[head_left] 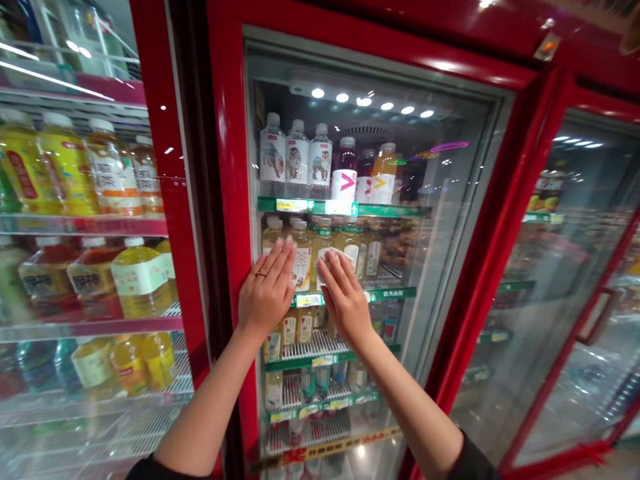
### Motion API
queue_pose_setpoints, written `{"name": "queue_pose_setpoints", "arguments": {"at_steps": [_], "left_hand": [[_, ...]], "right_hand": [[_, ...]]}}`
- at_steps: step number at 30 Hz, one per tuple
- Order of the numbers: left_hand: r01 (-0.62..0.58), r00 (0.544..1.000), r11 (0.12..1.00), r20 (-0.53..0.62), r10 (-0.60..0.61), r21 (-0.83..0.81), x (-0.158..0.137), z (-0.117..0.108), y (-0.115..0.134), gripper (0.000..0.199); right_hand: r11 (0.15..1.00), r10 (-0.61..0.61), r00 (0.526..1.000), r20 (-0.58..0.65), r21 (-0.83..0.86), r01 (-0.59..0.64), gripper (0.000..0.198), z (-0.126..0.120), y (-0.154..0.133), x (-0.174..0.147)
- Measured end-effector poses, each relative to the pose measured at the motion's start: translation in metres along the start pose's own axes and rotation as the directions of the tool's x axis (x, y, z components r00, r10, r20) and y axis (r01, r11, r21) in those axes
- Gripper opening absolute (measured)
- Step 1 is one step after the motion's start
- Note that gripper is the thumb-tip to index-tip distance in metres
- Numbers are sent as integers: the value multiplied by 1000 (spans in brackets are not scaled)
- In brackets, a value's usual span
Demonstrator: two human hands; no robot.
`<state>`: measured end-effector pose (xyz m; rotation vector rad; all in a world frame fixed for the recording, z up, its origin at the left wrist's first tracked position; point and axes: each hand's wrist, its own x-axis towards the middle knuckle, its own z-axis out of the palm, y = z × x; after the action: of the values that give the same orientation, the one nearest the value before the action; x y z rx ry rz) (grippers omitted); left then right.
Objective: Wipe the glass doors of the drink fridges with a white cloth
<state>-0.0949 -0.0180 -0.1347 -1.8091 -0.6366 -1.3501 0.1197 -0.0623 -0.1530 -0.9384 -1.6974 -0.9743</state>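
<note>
My left hand [267, 283] lies flat with fingers stretched out, against the left edge of a glass door [445, 267]; a ring shows on one finger. My right hand [346, 297] presses a white cloth [327, 253] against the same glass. Only the cloth's edges show around the fingertips, so whether it is cloth or paper is hard to tell. Behind the glass, close to both hands, stand pale tea bottles [302, 263] on a green-edged shelf. Both arms reach up from below.
The door sits in a red frame [227, 167]. Clear bottles with animal pictures [297, 157] stand on the upper shelf inside. At left, another fridge holds yellow drink bottles [65, 167]. Toward the right is a further red-framed door with a handle [597, 317].
</note>
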Motion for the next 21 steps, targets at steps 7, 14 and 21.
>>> {"name": "queue_pose_setpoints", "arguments": {"at_steps": [7, 14, 21], "left_hand": [[-1, 1000, 1000, -11, 1, -20, -1, 0, 0, 88], [-5, 1000, 1000, 16, 5, 4, 0, -4, 2, 74], [-35, 999, 998, -6, 35, -57, -1, -3, -2, 87]], "right_hand": [[998, 46, 999, -1, -40, -46, 74, -3, 19, 36], [989, 122, 976, -182, -56, -135, 84, 11, 5, 9], [1000, 2, 998, -58, 2, -2, 75, 19, 0, 49]]}}
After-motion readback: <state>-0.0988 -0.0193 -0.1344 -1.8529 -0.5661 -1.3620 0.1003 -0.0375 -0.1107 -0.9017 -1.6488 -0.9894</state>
